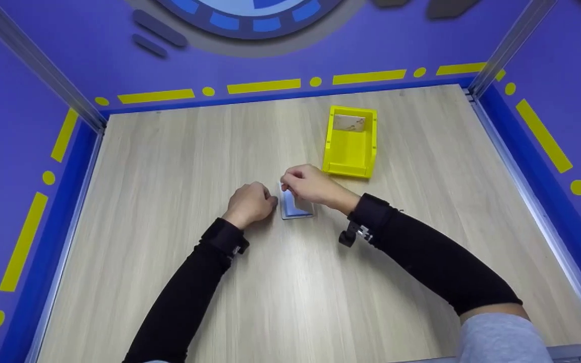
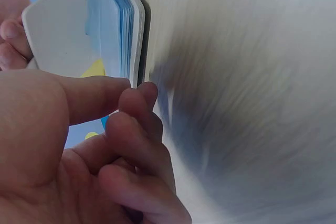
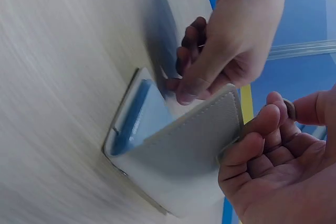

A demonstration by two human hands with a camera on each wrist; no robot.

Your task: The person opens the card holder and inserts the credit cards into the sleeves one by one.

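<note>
A small white card holder lies on the table, its stitched cover raised at an angle over clear bluish sleeves. My right hand grips the free edge of that cover, fingers curled by a small strap at its side. Just left of the holder is my left hand, fingers loosely bent and holding nothing. In the left wrist view the left thumb tip overlaps the near edge of the sleeves.
Behind my right hand stands a yellow open-front bin, with a pale patterned card leaning at its back wall. Blue-purple panels enclose the wooden table at the back and both sides.
</note>
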